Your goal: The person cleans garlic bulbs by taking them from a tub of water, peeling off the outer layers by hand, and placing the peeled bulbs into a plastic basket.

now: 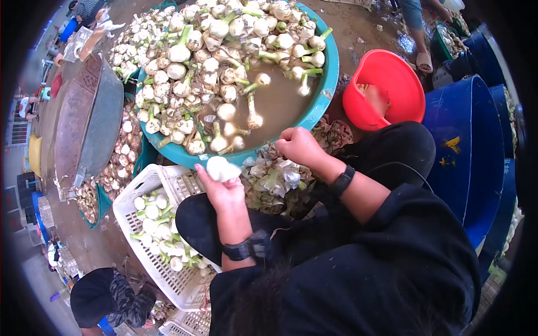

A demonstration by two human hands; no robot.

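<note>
My left hand is closed round a clean white garlic bulb, just over the near rim of a teal tub. The tub holds muddy water and many garlic bulbs with soil-stained skins and green stems. To the right, my right hand is curled into a fist above a heap of peeled-off garlic skins. What the fist holds, if anything, is hidden. Left of my knee stands a white plastic crate with clean white bulbs on green stems.
A red basin stands right of the tub, and tall blue barrels stand beside my right leg. A metal wheelbarrow-like trough and more garlic are on the left. Other people crouch nearby, one in dark clothing at lower left.
</note>
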